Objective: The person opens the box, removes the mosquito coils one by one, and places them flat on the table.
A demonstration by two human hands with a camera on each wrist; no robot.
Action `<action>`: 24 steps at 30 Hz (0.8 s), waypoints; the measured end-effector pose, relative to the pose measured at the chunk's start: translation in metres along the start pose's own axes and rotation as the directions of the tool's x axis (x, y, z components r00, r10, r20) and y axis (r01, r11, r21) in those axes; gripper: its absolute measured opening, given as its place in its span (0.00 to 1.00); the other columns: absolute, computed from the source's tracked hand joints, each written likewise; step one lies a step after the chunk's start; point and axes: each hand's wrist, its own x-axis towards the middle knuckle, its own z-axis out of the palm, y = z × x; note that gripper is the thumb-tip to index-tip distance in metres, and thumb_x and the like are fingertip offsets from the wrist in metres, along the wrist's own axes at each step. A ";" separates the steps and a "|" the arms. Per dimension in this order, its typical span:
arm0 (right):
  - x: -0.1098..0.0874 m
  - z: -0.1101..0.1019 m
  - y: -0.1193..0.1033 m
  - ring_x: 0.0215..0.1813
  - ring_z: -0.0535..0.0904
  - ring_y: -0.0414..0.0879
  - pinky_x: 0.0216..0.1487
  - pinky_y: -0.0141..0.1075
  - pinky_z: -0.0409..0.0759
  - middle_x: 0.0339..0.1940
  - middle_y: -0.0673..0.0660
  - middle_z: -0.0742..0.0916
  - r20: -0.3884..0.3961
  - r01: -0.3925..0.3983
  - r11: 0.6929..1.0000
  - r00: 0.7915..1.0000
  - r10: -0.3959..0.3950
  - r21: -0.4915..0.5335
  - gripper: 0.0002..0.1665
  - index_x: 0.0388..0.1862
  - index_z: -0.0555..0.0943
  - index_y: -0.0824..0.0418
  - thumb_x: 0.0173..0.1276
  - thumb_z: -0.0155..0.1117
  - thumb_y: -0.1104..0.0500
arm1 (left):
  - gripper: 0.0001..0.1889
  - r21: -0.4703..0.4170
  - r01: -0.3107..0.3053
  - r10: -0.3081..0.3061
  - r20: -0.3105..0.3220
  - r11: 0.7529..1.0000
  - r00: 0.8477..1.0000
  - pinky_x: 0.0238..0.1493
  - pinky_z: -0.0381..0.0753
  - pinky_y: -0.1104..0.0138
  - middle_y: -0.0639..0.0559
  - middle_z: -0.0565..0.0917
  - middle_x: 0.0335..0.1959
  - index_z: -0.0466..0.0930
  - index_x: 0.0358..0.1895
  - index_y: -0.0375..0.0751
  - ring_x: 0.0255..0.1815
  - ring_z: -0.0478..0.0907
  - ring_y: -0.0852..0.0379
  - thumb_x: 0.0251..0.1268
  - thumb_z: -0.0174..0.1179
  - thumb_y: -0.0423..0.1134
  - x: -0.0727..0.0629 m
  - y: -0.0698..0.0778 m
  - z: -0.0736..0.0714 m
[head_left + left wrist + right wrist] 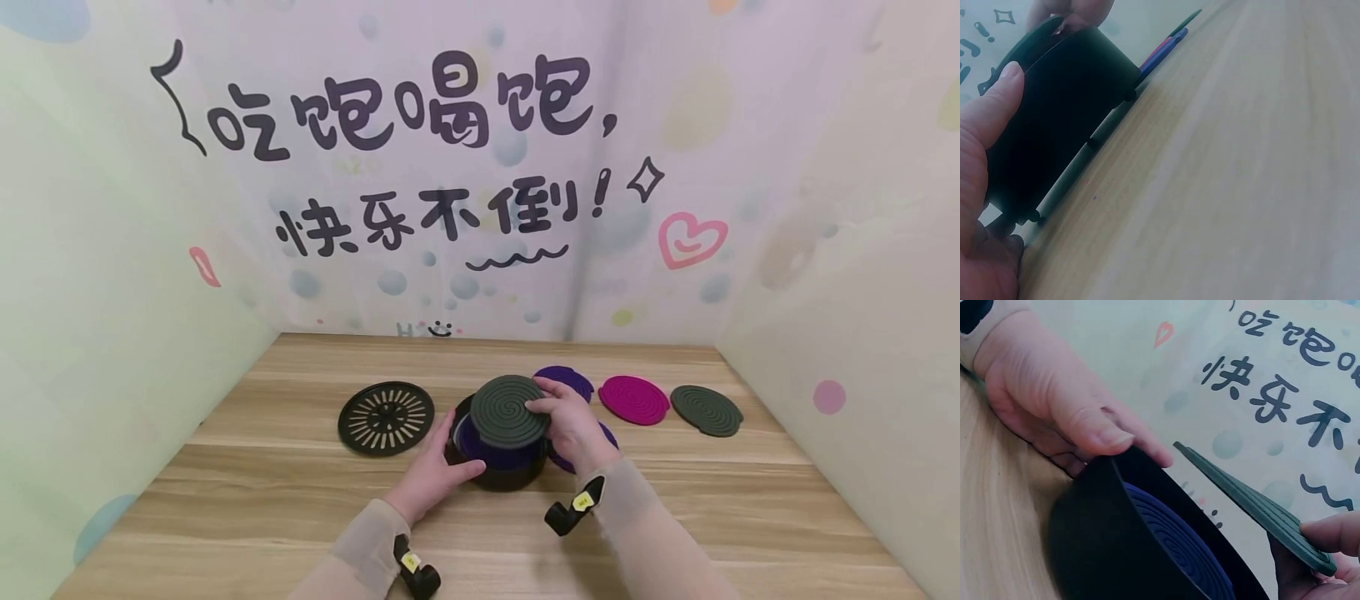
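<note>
With the right hand pinching only its right edge, the green coaster may tilt against the holder the left hand grips.

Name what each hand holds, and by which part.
The right hand pinches the dark green spiral coaster by its right edge; the left hand holds the black container around its left side.

A pale brown wood-grain tabletop carries a deep black round container near its middle. Left lies a black round disc with radiating slots; right, two spiral-ribbed dark blue round coasters, a magenta round coaster and, outermost, a dark green round coaster.
</note>
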 end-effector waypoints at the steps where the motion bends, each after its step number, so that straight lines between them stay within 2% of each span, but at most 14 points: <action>1: 0.000 -0.002 -0.001 0.42 0.82 0.41 0.40 0.31 0.82 0.62 0.67 0.76 0.003 0.001 1.000 1.000 -0.001 0.016 0.35 0.71 0.60 0.70 0.64 0.54 0.76 | 0.57 0.001 -0.003 0.003 -0.002 1.000 1.000 0.70 0.48 0.40 0.36 0.44 0.77 0.44 0.78 0.48 0.75 0.43 0.35 0.49 0.71 0.58 0.000 0.000 0.000; 9: -0.003 -0.028 -0.008 0.40 0.83 0.40 0.40 0.31 0.82 0.48 0.55 0.82 0.001 0.007 0.997 1.000 -0.007 0.083 0.35 0.72 0.59 0.68 0.65 0.53 0.76 | 0.57 0.007 -0.013 0.013 -0.007 1.000 1.000 0.70 0.48 0.40 0.35 0.45 0.77 0.45 0.78 0.47 0.75 0.43 0.35 0.49 0.72 0.56 -0.001 0.001 0.001; 19: -0.009 -0.074 -0.013 0.42 0.83 0.38 0.44 0.30 0.81 0.45 0.49 0.82 -0.027 0.017 0.994 1.000 -0.014 0.108 0.37 0.75 0.53 0.68 0.69 0.50 0.75 | 0.56 0.007 -0.014 0.014 -0.003 1.000 1.000 0.70 0.49 0.41 0.34 0.45 0.76 0.45 0.78 0.46 0.75 0.43 0.35 0.50 0.72 0.54 0.000 0.002 0.001; 24: -0.014 -0.093 -0.015 0.42 0.83 0.37 0.45 0.30 0.81 0.42 0.47 0.84 -0.022 0.021 0.988 1.000 -0.018 0.153 0.39 0.76 0.49 0.67 0.70 0.49 0.74 | 0.56 0.009 0.000 0.000 -0.001 1.000 1.000 0.70 0.48 0.41 0.35 0.44 0.77 0.44 0.78 0.47 0.76 0.43 0.35 0.50 0.72 0.56 0.000 0.002 0.000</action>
